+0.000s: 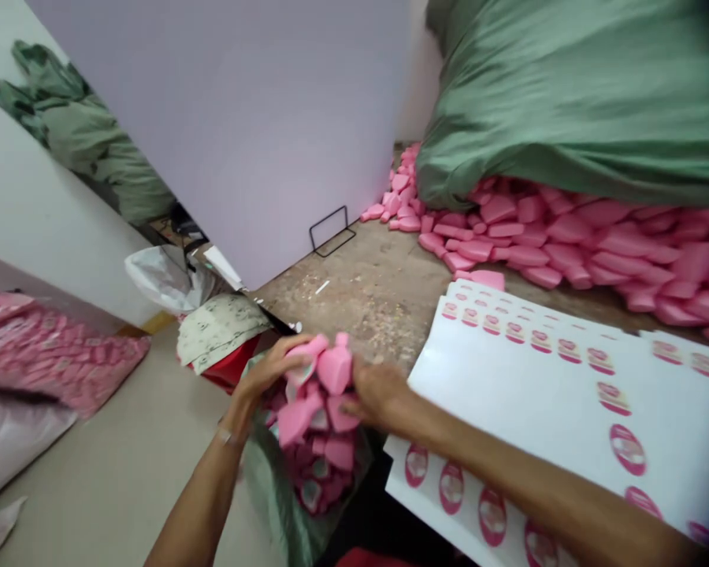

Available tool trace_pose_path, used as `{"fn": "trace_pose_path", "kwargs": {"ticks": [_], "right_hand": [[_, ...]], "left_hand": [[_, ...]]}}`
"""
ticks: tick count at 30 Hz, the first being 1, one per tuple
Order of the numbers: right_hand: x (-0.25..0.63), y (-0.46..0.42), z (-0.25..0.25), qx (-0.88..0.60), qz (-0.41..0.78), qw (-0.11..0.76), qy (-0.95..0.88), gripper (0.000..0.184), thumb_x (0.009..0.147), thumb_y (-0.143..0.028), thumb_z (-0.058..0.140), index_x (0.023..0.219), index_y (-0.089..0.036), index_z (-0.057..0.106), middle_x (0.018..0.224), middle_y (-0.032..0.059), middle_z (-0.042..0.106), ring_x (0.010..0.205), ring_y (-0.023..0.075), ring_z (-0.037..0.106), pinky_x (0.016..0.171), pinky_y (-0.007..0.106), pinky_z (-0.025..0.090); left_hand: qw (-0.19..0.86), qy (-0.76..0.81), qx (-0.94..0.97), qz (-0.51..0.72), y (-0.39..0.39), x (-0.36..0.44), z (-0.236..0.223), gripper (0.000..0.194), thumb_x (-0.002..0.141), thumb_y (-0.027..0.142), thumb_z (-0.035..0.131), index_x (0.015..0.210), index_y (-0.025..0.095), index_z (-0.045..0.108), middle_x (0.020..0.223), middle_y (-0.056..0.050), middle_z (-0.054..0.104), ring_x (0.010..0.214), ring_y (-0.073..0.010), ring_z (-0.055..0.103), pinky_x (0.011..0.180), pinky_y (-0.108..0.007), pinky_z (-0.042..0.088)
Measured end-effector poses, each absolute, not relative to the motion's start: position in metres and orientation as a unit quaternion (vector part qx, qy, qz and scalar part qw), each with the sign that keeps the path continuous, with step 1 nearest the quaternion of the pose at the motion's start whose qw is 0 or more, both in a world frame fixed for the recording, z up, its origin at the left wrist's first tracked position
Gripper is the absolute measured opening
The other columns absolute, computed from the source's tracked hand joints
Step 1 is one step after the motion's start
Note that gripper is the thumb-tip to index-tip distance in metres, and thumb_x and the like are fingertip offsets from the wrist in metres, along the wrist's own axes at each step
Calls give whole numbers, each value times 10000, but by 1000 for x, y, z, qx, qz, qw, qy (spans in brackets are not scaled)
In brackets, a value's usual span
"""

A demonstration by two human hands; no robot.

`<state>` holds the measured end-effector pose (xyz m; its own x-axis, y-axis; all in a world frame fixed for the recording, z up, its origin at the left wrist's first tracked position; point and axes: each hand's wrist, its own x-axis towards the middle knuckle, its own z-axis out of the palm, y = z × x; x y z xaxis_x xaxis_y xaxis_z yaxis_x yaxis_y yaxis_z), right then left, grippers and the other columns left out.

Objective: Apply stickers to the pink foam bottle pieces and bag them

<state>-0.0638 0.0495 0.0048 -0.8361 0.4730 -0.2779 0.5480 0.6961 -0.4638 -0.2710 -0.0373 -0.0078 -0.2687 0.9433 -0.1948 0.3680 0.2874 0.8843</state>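
Note:
Several small pink plastic bottles (334, 368) are bunched between my two hands, over the mouth of a green sack (263, 472). My left hand (275, 366) curls around the bunch from the left. From the right, my right hand (378, 394) presses against it, its fingers partly hidden and slightly blurred. More pink bottles (324, 472) fill the sack below, some showing round whitish labels. Sheets of pink oval stickers (508, 402) lie beside my right forearm.
A large green sack (567, 102) spills a pile of pink bottles (543, 244) at the back right. A pale board (242, 118) stands behind the work surface (366, 299). Left are a red stool with a patterned cover (221, 331) and a clear bag of pink bottles (64, 346).

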Motion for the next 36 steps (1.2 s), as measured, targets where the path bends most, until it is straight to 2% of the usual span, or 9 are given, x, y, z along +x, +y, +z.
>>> {"fn": "trace_pose_path", "kwargs": {"ticks": [4,8,13,16,20,24,27,33,36], "right_hand": [[-71,14,13,242,-260,95,930,618,704,-371,716,1199,-58,518,1004,206,682,904,324,662,767,408,492],[-30,34,45,202,-263,5,943,333,813,-344,568,1069,-135,603,992,136,684,917,270,644,774,354,470],[48,130,56,398,-281,-45,872,237,848,-315,496,985,-255,681,987,25,717,867,183,657,689,249,436],[79,210,42,540,-202,-101,811,324,876,-281,425,1084,-177,650,1047,112,696,930,236,637,729,300,428],[88,296,22,549,-206,-123,801,432,781,-291,585,1200,-187,591,1166,103,654,1015,235,605,792,294,438],[80,337,4,525,-270,-103,800,404,544,-283,782,931,-204,695,875,34,711,762,189,631,661,247,452],[87,344,0,541,-284,-131,781,325,484,-355,814,724,-196,662,655,12,642,649,178,577,576,249,408],[130,295,17,564,-301,-261,723,499,769,-667,484,714,-177,554,566,-13,478,524,102,416,471,227,294],[134,235,24,522,-411,-297,686,581,812,-704,361,730,-164,559,550,-19,461,469,88,373,437,224,294]], "left_hand": [[433,706,510,234,-89,-288,-25,459,751,447,619,1148,217,639,1233,-60,630,1160,-266,541,1021,-346,383],[371,763,499,175,-77,-288,-16,423,678,462,683,1019,211,693,1105,-61,692,1058,-284,599,937,-339,446],[355,692,554,297,18,-239,32,322,769,462,570,687,163,658,603,10,588,582,-142,509,563,-222,397],[372,624,552,409,89,-181,40,276,686,396,621,562,154,569,526,36,482,537,-103,421,520,-200,335],[449,564,567,399,136,-94,23,277,752,401,518,633,156,569,585,20,536,485,-92,468,484,-204,360],[515,549,544,370,136,-42,-3,226,747,348,521,635,156,561,557,2,551,467,-109,528,479,-218,407],[531,558,521,367,136,-34,-15,226,746,331,537,602,157,549,552,-7,561,485,-115,543,504,-231,435],[535,548,503,400,149,-30,-12,257,745,369,626,630,140,598,607,-28,602,566,-113,554,569,-221,455],[584,493,455,458,145,-17,5,347,814,454,579,952,142,643,995,-106,674,868,-164,642,737,-254,505]]}}
